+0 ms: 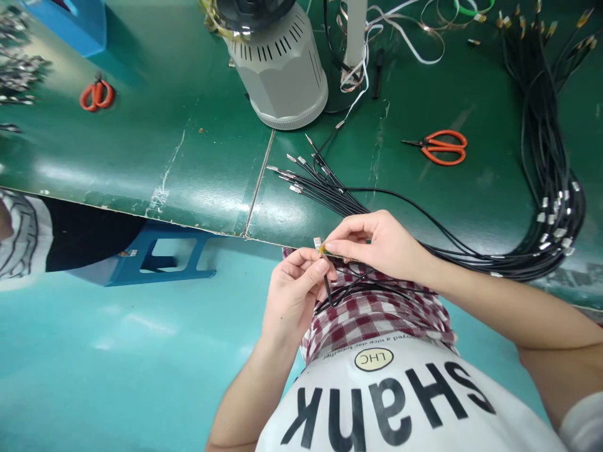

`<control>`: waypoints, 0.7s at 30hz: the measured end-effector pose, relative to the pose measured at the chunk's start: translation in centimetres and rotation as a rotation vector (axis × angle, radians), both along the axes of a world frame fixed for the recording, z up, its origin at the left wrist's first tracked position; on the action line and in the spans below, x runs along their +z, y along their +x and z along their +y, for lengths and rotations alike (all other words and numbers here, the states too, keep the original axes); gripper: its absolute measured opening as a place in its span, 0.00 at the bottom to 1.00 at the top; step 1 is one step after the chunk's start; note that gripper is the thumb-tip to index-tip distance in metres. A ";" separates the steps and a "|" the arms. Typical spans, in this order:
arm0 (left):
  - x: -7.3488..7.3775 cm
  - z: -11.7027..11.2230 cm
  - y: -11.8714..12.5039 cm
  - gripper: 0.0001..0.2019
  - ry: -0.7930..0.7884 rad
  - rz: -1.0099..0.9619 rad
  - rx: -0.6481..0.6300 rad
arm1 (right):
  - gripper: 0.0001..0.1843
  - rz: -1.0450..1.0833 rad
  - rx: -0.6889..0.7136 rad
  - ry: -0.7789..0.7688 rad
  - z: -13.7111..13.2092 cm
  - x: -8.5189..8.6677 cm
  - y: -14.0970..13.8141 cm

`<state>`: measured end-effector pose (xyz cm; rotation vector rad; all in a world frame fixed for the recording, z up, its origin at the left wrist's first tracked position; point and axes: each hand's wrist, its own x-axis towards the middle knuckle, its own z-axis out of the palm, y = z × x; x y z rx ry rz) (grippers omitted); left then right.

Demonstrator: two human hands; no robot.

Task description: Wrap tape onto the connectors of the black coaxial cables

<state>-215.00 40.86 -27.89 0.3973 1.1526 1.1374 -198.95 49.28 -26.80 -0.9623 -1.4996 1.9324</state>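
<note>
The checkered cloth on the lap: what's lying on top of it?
Black cables lie across the checkered cloth. The left hand and right hand cover parts of it; what lies there cannot be seen.

Glossy green tabletop: brightly lit; soft white glare at far left and along the front edge.
Smooth turquoise floor: bright, with pale streaked reflections; light appears to fall from overhead.
Blue plastic bin: throws a soft-edged shadow rightward.
Bare left hand and bare right hand: evenly lit, outlines crisp.
Small silver metal connector: catches light; fine detail too small to read.
Heaped silver metal parts: soft, stretched at the left border.
</note>
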 end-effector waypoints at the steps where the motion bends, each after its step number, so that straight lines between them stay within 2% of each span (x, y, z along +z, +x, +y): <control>1: 0.0 0.0 0.0 0.13 -0.010 -0.016 -0.003 | 0.10 0.002 0.003 -0.010 0.0 -0.1 0.0; 8: 0.0 0.0 0.2 0.12 -0.011 -0.048 -0.001 | 0.10 0.022 0.020 -0.051 0.2 -0.4 -0.1; 14: -0.1 -0.2 0.3 0.11 0.008 -0.035 -0.006 | 0.14 0.022 0.041 -0.107 0.2 -0.1 -0.1; 21: 0.0 -0.2 0.2 0.10 0.024 -0.057 -0.061 | 0.12 0.159 0.089 -0.207 0.3 -1.0 -0.2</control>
